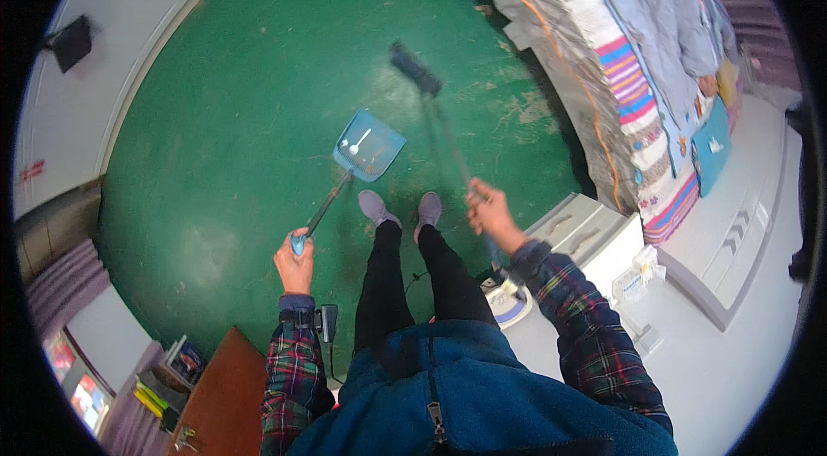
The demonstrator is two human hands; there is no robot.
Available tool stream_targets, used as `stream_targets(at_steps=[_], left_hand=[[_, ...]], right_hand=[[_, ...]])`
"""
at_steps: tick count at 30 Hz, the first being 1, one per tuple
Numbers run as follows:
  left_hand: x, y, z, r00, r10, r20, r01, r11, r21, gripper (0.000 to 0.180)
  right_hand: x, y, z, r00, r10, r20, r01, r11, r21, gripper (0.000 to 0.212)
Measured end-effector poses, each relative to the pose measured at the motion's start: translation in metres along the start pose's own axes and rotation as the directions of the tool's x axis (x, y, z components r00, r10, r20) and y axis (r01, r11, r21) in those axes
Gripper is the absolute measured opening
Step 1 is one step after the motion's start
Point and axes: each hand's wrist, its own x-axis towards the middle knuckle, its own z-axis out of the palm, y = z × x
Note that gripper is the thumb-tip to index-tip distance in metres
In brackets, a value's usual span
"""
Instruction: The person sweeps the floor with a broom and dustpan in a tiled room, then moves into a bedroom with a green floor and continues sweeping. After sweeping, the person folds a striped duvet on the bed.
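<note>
My left hand is closed round the blue-tipped handle of a long-handled dustpan. The light blue pan rests on the green floor in front of my feet, with a few small white bits on it. In my right hand is the grey stick of a broom, fingers wrapped round it. The dark broom head is beyond the pan and to its right, apart from it, slightly smeared by motion. Whether its bristles touch the floor I cannot tell.
A bed with striped covers and clothes runs along the right. Near my right arm stands a white drawer cabinet. White doors line the far left; a brown wooden board is at lower left. The green floor shows small specks and scuffs.
</note>
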Motion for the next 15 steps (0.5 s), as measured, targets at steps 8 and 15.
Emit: stream_targets(at_steps=[8, 15], left_hand=[[0.058, -0.04, -0.021, 0.998, -0.06, -0.03, 0.059, 0.998, -0.031, 0.02], [0.086, -0.07, -0.037, 0.997, -0.068, -0.022, 0.067, 0.995, -0.073, 0.019]], right_hand=[[0.165, -0.067, 0.011, 0.961, -0.216, -0.176, 0.189, 0.97, -0.155, 0.014], [0.083, 0.007, 0.135, 0.995, -0.102, 0.022, 0.103, 0.929, -0.354, 0.024]])
